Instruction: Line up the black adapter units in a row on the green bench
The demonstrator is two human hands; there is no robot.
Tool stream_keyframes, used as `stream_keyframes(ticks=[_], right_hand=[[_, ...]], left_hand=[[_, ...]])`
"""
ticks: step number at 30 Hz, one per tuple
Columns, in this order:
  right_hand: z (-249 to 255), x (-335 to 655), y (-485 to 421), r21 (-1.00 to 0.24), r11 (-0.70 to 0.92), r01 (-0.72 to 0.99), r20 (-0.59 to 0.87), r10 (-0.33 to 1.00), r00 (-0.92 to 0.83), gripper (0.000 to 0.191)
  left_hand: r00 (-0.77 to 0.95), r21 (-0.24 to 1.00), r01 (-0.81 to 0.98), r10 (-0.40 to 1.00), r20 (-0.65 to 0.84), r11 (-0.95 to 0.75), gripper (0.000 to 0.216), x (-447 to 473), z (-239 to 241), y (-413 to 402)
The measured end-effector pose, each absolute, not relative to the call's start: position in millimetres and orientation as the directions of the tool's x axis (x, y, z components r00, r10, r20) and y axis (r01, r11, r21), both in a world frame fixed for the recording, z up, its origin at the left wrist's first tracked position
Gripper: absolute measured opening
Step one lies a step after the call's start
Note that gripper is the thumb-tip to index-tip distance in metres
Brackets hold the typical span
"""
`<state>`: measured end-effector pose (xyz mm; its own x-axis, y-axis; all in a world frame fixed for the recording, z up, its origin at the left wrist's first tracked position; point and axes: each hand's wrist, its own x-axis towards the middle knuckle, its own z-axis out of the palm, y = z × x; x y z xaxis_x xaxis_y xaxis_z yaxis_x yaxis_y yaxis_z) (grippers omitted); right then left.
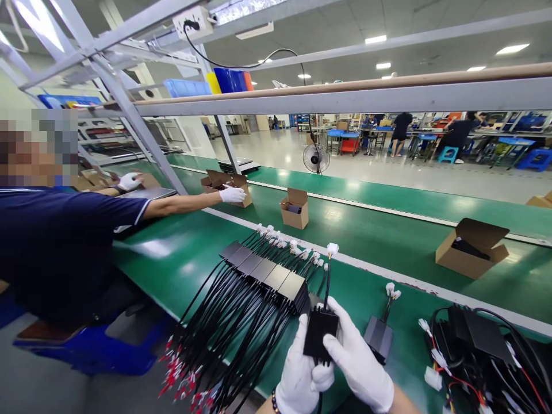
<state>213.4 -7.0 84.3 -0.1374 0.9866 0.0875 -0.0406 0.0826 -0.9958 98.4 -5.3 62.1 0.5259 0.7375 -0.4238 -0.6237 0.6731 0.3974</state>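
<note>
Both my hands wear white gloves and hold one small black module box [318, 332] upright above the green table edge. My left hand [300, 368] grips its lower left side. My right hand [356, 359] closes on its right side. A black wire rises from the box to a white connector [332, 249]. Just left lies a neat row of the same black modules [267, 275] with long black leads ending in red and white tips. One more module [378, 337] lies on the table right of my hands.
A tangled pile of modules and wires [474, 351] sits at the right. Open cardboard boxes [471, 248] [295, 208] ride the green conveyor belt [388, 230]. A co-worker in a dark shirt at the left reaches a gloved hand [232, 195] to another box. A metal rack frame [142, 126] stands overhead.
</note>
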Motion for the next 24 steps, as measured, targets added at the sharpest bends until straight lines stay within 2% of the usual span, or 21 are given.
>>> stream_keyframes(ticks=[2,6,10,13,15,17,20,24], right_hand=[[84.2,212.5,-7.6,-0.997,0.064,-0.049,0.07,0.991,-0.114,0.056],[89.3,213.0,1.6,-0.999,0.015,0.035,0.016,0.999,0.039,0.032],[90.8,214.1,8.2,-0.998,0.02,0.064,0.022,0.999,0.042,0.035],[87.1,213.1,3.4,-1.0,0.031,-0.002,0.031,0.999,-0.027,0.034],[85.1,212.2,-1.7,-0.996,0.061,-0.058,0.064,0.996,-0.067,0.04],[85.4,211.3,-4.9,-0.994,0.068,-0.082,0.072,0.996,-0.05,0.041],[89.2,210.3,-4.0,-0.997,0.017,-0.071,0.015,1.0,0.026,0.031],[93.0,209.4,1.2,-0.996,-0.015,-0.086,-0.019,0.999,0.048,0.032]], left_hand=[[0.505,0.409,-0.626,0.744,-0.438,0.664,0.068,99.3,60.4,-6.6],[0.534,0.436,-0.569,0.716,-0.45,0.698,0.081,101.8,61.3,-7.7],[0.559,0.453,-0.543,0.707,-0.433,0.707,0.086,100.1,66.3,-5.6],[0.508,0.444,-0.59,0.737,-0.446,0.675,0.081,98.0,65.9,-5.1],[0.459,0.45,-0.62,0.763,-0.455,0.642,0.074,98.0,63.1,-6.1],[0.403,0.497,-0.628,0.797,-0.45,0.598,0.068,99.5,59.7,-7.8],[0.354,0.558,-0.617,0.828,-0.434,0.556,0.066,102.6,56.8,-10.3],[0.327,0.568,-0.617,0.834,-0.444,0.544,0.067,103.3,55.5,-11.8]])
